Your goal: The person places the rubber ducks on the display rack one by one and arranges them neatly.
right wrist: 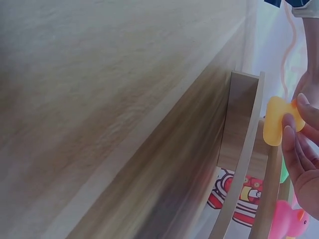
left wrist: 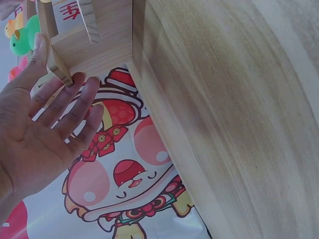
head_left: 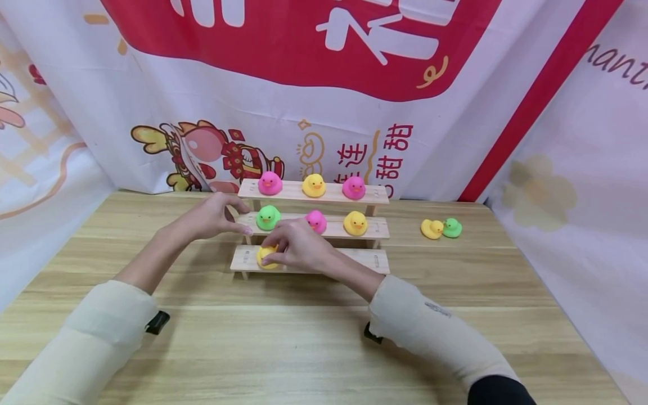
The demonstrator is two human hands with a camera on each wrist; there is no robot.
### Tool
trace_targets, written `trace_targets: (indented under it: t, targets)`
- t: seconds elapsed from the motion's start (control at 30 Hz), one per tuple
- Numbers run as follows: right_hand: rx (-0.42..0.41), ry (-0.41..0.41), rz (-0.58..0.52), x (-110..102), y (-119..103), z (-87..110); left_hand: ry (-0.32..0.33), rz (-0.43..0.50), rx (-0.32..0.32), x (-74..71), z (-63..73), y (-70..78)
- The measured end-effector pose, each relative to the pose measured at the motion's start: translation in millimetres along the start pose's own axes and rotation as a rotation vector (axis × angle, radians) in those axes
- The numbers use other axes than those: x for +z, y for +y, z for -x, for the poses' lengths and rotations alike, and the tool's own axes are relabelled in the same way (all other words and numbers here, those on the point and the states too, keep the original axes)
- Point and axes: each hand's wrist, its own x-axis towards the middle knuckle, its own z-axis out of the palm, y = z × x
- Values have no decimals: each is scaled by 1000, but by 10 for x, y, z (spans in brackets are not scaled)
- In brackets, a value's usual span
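A three-step wooden stand (head_left: 361, 259) holds small toy ducks. My right hand (head_left: 304, 246) pinches a yellow duck (right wrist: 273, 122) between thumb and fingers at the left part of the lowest step; whether its base touches the board I cannot tell. My left hand (head_left: 215, 216) holds the left end of the middle step, thumb on one side and fingers on the other (left wrist: 55, 109). Close to that thumb sits a green duck (head_left: 268, 217). Along the same step are a pink duck (head_left: 316, 221), partly behind my right hand, and a yellow duck (head_left: 355, 223).
On the top step stand a pink duck (head_left: 270, 183), a yellow duck (head_left: 314, 185) and another pink duck (head_left: 354, 188). To the stand's right, a yellow duck (head_left: 432, 229) and a green duck (head_left: 452, 228) lie on the wooden table (head_left: 263, 349). A printed cloth (head_left: 283, 107) hangs behind.
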Motion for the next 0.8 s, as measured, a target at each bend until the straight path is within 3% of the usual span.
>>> trace_targets:
  t: [0.43,0.8]
  targets:
    - [39,-34,58,43,-51,-91,-11,-6,5,-3,-5,5]
    - [49,-20,33,58,-30,-86,-16,-13,6,-9,-5,18]
